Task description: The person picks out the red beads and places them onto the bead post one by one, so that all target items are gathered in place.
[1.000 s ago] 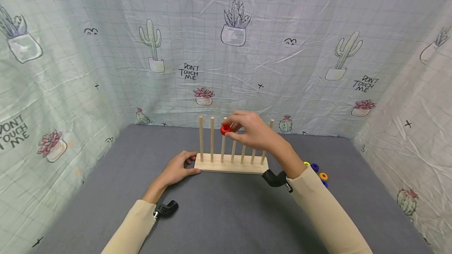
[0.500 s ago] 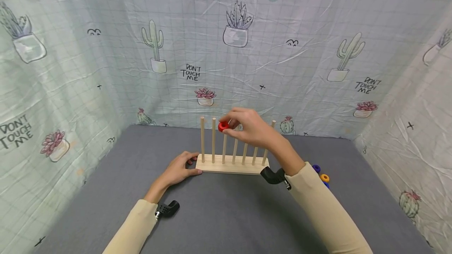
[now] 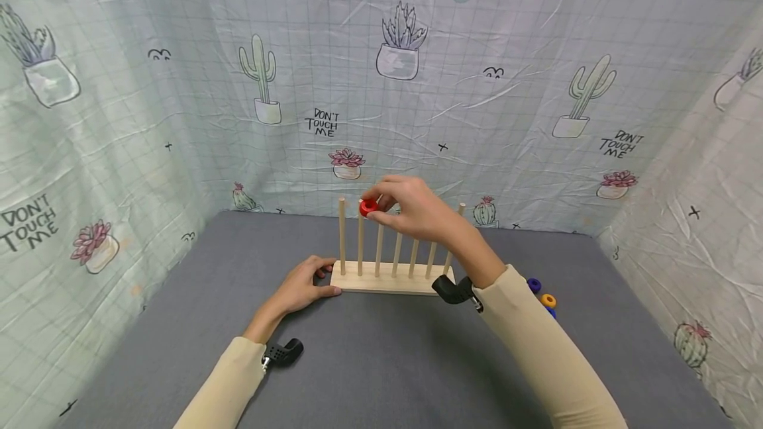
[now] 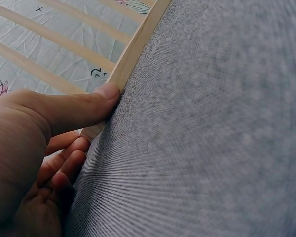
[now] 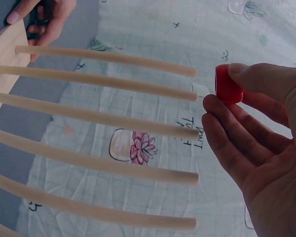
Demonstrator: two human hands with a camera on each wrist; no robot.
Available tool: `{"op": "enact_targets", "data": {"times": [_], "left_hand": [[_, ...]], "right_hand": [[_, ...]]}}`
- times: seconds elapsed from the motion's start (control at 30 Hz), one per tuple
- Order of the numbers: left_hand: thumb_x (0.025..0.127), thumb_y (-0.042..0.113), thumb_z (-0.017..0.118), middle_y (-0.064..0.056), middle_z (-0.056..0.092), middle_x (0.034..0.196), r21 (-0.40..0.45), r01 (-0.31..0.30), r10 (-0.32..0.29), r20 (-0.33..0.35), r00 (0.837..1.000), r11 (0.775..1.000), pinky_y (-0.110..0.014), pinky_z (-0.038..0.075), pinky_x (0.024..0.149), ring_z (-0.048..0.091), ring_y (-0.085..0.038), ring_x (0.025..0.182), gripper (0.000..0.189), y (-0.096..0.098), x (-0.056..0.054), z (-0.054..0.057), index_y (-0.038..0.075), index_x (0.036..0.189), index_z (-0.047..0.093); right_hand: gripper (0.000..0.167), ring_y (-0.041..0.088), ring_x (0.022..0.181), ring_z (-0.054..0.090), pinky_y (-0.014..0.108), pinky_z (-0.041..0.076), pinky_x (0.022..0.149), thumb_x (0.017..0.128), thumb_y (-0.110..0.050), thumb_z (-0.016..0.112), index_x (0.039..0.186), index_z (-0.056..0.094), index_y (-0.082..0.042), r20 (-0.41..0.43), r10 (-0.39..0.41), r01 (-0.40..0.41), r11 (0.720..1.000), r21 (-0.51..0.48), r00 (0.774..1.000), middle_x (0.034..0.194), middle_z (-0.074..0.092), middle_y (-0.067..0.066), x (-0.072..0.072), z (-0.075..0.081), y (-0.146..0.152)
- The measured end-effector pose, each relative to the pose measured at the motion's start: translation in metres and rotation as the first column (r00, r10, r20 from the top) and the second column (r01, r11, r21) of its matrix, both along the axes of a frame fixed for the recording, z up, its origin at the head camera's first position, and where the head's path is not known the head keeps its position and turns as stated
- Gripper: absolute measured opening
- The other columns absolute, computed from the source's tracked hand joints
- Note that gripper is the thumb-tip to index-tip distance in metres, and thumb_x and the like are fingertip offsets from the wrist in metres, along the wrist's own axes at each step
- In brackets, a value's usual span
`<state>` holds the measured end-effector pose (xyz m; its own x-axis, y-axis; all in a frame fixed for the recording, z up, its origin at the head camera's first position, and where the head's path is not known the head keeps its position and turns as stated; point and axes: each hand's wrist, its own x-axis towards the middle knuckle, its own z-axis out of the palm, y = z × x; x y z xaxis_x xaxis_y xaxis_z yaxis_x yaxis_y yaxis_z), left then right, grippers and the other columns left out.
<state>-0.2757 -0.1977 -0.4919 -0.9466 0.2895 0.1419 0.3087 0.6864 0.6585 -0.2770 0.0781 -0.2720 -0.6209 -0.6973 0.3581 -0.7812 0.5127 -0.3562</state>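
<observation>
A wooden peg rack (image 3: 393, 283) stands on the grey cloth, its several bare pegs upright in one row. At its left end my left hand (image 3: 301, 285) grips the base. In the left wrist view the thumb (image 4: 107, 91) lies on the long front edge and the fingers curl at the end. My right hand (image 3: 411, 207) pinches a red ring (image 3: 368, 208) between thumb and fingers. From the head the ring overlaps the top of the second peg from the left. The right wrist view shows the red ring (image 5: 229, 85) just beyond the peg tips, apart from them.
Right of the rack, partly behind the right sleeve (image 3: 536, 336), lie a purple ring (image 3: 534, 285), an orange ring (image 3: 548, 300) and a blue ring (image 3: 551, 312). A patterned curtain (image 3: 441, 111) hangs behind and along both sides.
My right hand has carried the red ring left and slightly up, from the third peg's top to the second's. My left hand keeps its grip on the rack.
</observation>
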Motion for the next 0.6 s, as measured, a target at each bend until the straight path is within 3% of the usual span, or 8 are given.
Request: {"op": "enact_targets", "data": {"times": [0.2, 0.6], "left_hand": [[0.084, 0.033, 0.087, -0.008, 0.065, 0.117, 0.005, -0.005, 0.005, -0.003, 1.000, 1.000, -0.038, 0.047, 0.087, 0.059, -0.019, 0.101, 0.067, 0.000, -0.001, -0.002, 0.009, 0.142, 0.063], [0.084, 0.033, 0.087, -0.009, 0.065, 0.117, 0.000, 0.002, -0.002, -0.008, 1.000, 1.000, -0.039, 0.048, 0.087, 0.060, -0.021, 0.102, 0.069, -0.001, 0.000, -0.001, 0.008, 0.143, 0.062]], "right_hand": [[0.024, 0.015, 0.093, 0.073, 0.033, 0.060, 0.078, 0.097, -0.015, 0.073, 0.120, 0.074, -0.008, 0.022, 0.010, -0.010, 1.000, -0.002, 1.000, 0.110, 0.070, 0.005, -0.003, 0.002, -0.006], [0.026, 0.017, 0.098, 0.071, 0.031, 0.059, 0.083, 0.097, -0.014, 0.073, 0.122, 0.074, -0.008, 0.007, 0.016, -0.016, 1.000, -0.026, 1.000, 0.116, 0.072, 0.006, -0.017, 0.001, -0.017]]}}
